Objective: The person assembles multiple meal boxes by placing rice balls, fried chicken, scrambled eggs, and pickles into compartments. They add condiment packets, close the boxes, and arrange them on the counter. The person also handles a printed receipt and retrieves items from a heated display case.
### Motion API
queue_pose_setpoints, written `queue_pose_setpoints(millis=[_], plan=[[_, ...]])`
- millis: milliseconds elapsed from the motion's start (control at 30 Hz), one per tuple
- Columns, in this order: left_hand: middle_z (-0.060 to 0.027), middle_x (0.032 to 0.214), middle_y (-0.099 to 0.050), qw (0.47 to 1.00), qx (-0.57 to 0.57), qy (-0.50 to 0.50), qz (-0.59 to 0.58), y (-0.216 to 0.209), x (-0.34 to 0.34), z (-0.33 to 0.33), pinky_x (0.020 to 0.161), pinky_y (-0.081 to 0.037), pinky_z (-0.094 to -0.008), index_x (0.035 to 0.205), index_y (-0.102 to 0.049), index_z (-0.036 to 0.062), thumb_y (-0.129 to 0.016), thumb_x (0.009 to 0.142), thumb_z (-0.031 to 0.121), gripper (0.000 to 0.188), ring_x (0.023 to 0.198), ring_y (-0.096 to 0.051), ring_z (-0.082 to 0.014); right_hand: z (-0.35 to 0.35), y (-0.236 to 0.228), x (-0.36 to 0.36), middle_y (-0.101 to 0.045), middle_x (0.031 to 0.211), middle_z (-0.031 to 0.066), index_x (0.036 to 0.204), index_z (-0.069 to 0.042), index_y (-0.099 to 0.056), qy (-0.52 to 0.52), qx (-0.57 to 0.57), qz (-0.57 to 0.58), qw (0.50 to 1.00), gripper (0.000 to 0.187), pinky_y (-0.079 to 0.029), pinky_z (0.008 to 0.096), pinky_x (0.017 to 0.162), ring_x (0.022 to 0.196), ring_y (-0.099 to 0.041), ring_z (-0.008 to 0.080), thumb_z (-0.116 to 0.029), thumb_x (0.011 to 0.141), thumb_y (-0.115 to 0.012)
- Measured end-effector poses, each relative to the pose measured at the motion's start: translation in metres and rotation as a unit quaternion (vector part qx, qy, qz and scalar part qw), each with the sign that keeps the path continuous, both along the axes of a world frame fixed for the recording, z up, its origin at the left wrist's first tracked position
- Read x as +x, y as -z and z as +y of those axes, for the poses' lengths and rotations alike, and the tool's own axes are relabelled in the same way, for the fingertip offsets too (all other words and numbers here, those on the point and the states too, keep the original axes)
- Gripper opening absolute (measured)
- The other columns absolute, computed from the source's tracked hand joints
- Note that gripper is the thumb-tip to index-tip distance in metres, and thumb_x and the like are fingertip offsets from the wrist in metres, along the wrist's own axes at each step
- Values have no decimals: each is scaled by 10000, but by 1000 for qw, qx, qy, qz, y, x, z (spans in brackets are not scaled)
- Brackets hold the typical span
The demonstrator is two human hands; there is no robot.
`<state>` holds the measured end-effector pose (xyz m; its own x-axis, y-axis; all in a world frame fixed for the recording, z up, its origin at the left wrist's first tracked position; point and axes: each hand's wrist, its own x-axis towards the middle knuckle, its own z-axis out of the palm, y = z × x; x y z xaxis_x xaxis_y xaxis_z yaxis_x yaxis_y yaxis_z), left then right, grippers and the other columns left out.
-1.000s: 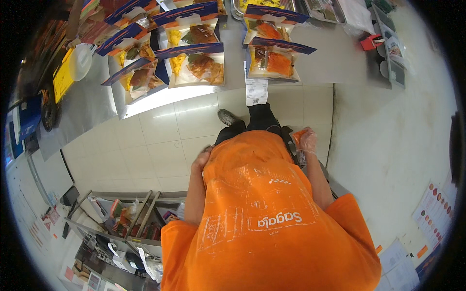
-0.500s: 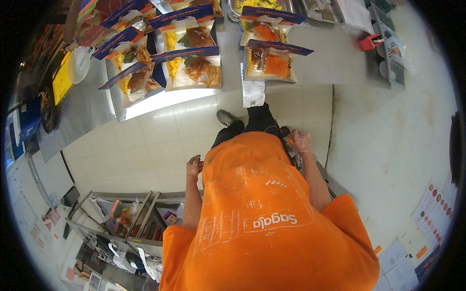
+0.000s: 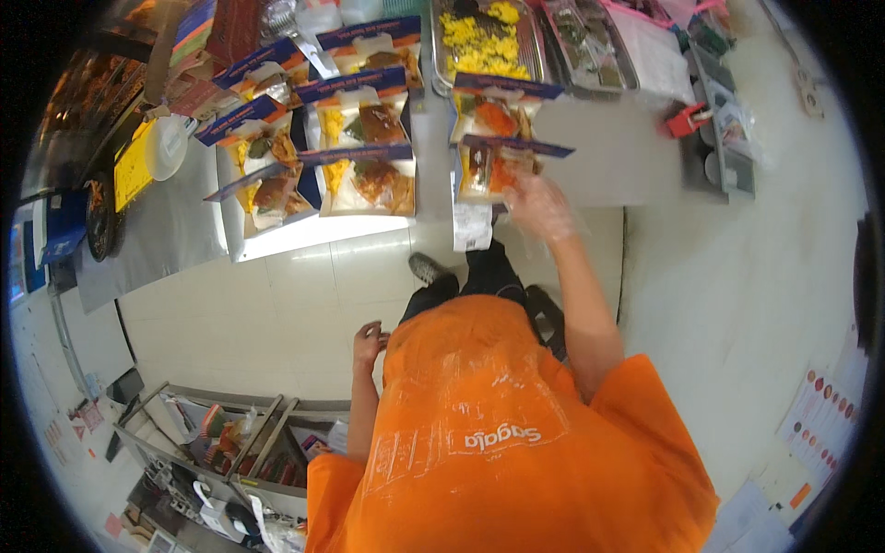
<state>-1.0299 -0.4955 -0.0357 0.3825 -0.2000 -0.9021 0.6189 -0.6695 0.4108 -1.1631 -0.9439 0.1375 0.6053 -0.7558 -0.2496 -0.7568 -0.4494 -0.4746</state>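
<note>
My right hand (image 3: pixel 539 205), in a clear plastic glove, reaches over the near meal box (image 3: pixel 477 187) on the right of the steel counter. Its fingertips are bent together at the orange-topped food (image 3: pixel 503 175) in that box; what they pinch is hidden. Behind it stands another open box (image 3: pixel 466 126) with similar food. A printed paper slip (image 3: pixel 473 228) hangs from the counter edge below the near box. My left hand (image 3: pixel 369 343) hangs bare beside my orange shirt, its fingers loosely bent and apart, with nothing visible in them.
Several open meal boxes (image 3: pixel 367 205) with yellow rice and browned meat stand left of centre. A metal tray (image 3: pixel 535 83) of yellow rice lies at the back. A red tape dispenser (image 3: pixel 687 122) is at the right. Behind me stands a shelf rack (image 3: pixel 267 433).
My right hand has risen from beside my body to the near right box. My left hand stays low at my side. The view has tilted, showing more of the counter's back.
</note>
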Motion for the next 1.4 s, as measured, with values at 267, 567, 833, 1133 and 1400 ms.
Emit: queue_pose_setpoints(millis=[267, 567, 833, 1133, 1400], plan=[[-131, 976, -726, 998, 62, 10, -2, 11, -43, 36, 679, -555, -309, 1275, -636, 34, -546, 1030, 218, 320, 794, -681, -178, -109, -97, 49, -722, 1158, 169, 1138, -5, -726, -120, -22, -27, 992, 498, -538, 377, 913, 1035, -691, 272, -452, 965, -595], [-141, 1004, -714, 994, 4, -105, -3, -13, -45, -18, 720, -539, -315, 1305, -605, 32, -541, 1030, 210, 334, 825, -666, -179, -121, -26, 132, -733, 1131, 161, 1095, -57, -743, -271, -91, 371, 884, 429, -557, 418, 904, 1103, -700, 276, -405, 848, -702], [-155, 1041, -715, 997, 19, -79, -19, 12, -80, 0, 792, -552, -335, 1294, -622, 1, -523, 1031, 154, 320, 904, -685, -203, -110, -83, 124, -728, 1128, 177, 1054, -39, -746, -249, -137, 322, 903, 256, -573, 472, 855, 1063, -707, 336, -188, 894, -614], [-134, 995, -720, 997, 16, -77, -19, -21, -52, -6, 813, -542, -313, 1285, -616, -17, -567, 982, 130, 340, 910, -678, -193, -107, -131, 100, -746, 1010, 162, 1037, -22, -724, -225, -75, 267, 934, 356, -569, 436, 829, 986, -712, 312, -352, 911, -676], [-92, 1075, -722, 900, -427, 54, 61, -190, -2, -153, 874, -543, -311, 1263, -621, -36, -670, 982, 183, 359, 988, -667, -151, 59, -107, 30, -706, 857, 134, 1018, 6, -720, -175, 425, -104, 882, 292, -516, 333, 771, 803, -629, 166, -275, 957, -668]])
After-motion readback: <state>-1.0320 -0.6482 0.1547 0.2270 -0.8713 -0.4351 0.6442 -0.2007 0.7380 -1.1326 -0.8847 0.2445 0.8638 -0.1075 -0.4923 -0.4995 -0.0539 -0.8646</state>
